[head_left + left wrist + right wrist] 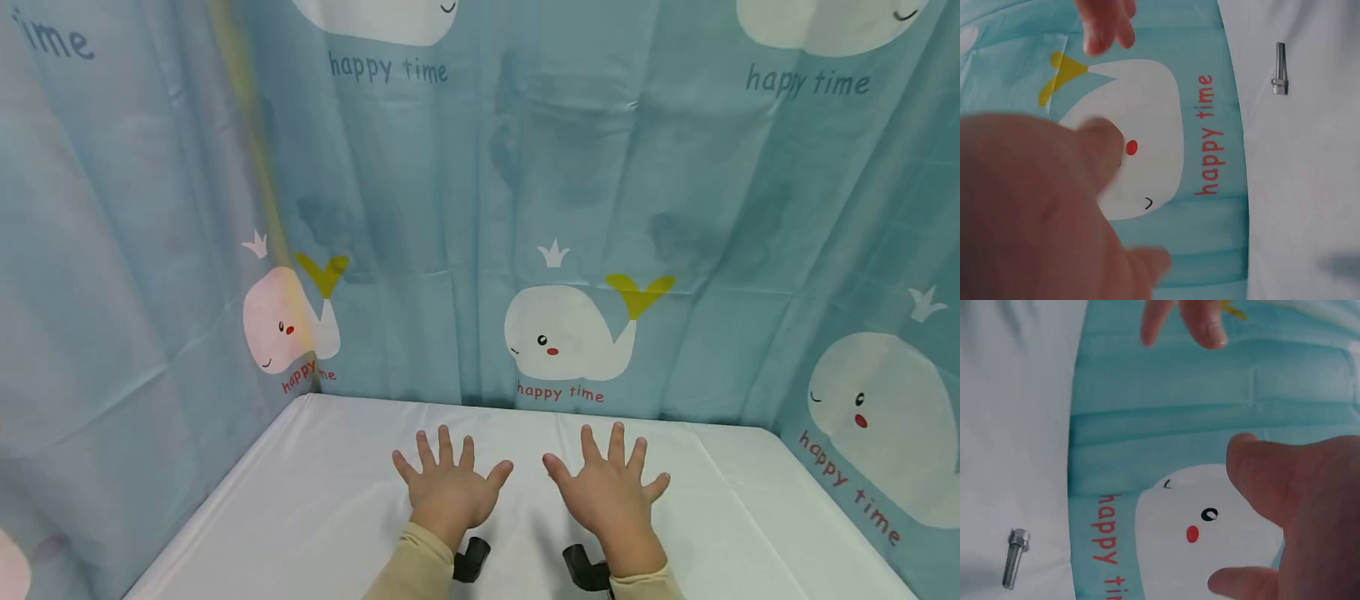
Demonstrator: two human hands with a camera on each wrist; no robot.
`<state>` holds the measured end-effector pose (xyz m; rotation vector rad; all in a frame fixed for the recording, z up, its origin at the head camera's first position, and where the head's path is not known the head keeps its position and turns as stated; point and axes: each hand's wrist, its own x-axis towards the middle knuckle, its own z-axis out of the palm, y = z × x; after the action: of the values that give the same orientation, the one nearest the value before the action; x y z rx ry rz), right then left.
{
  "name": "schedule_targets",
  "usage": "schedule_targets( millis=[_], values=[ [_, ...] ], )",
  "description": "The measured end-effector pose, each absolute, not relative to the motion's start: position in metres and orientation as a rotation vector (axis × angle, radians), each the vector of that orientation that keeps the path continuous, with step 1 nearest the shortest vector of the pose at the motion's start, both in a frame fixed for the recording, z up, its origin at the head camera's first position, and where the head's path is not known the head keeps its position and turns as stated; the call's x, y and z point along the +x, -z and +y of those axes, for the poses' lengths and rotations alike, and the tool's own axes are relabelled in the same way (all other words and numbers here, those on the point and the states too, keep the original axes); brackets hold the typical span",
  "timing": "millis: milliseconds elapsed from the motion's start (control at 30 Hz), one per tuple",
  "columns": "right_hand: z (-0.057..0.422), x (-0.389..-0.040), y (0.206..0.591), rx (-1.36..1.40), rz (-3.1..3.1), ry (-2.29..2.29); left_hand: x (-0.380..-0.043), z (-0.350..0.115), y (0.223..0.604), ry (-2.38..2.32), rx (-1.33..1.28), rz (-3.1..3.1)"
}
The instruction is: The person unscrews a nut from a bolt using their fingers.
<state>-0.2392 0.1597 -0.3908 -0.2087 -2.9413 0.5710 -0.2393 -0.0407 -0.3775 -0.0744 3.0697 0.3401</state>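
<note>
In the head view my left hand [448, 492] is held out above the white table with its fingers straight and spread. Level with it on the right, my right hand [611, 496] is spread the same way. Neither hand holds anything. A small silver metal bolt [1280, 69] lies on the white surface in the left wrist view. The right wrist view shows a bolt [1015, 559] too, its thicker head towards the top of that picture. No bolt can be made out in the head view.
Blue-green curtains [480, 183] printed with white whales and "happy time" hang behind the table [300, 500] and along its left and right sides. A black bent piece [471, 560] sits by the left wrist, and another black piece [587, 568] by the right wrist.
</note>
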Motion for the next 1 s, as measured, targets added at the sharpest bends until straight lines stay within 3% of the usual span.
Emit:
schedule_targets(
  millis=[167,333,567,1000],
  values=[
    [0.192,-0.248,0.379,-0.014,-2.904,-0.864,-0.262,-0.056,0.379,-0.719,0.256,2.951],
    [0.242,-0.254,0.366,0.029,-2.772,-1.482,-0.293,-0.075,0.384,-1.087,0.58,2.727],
    [0.27,-0.256,0.382,-0.053,-2.494,-2.024,-0.313,-0.073,0.402,-1.411,0.6,2.497],
    [0.249,-0.269,0.445,-0.178,-2.354,-2.253,-0.334,-0.042,0.453,-1.869,0.518,1.937]
  ],
)
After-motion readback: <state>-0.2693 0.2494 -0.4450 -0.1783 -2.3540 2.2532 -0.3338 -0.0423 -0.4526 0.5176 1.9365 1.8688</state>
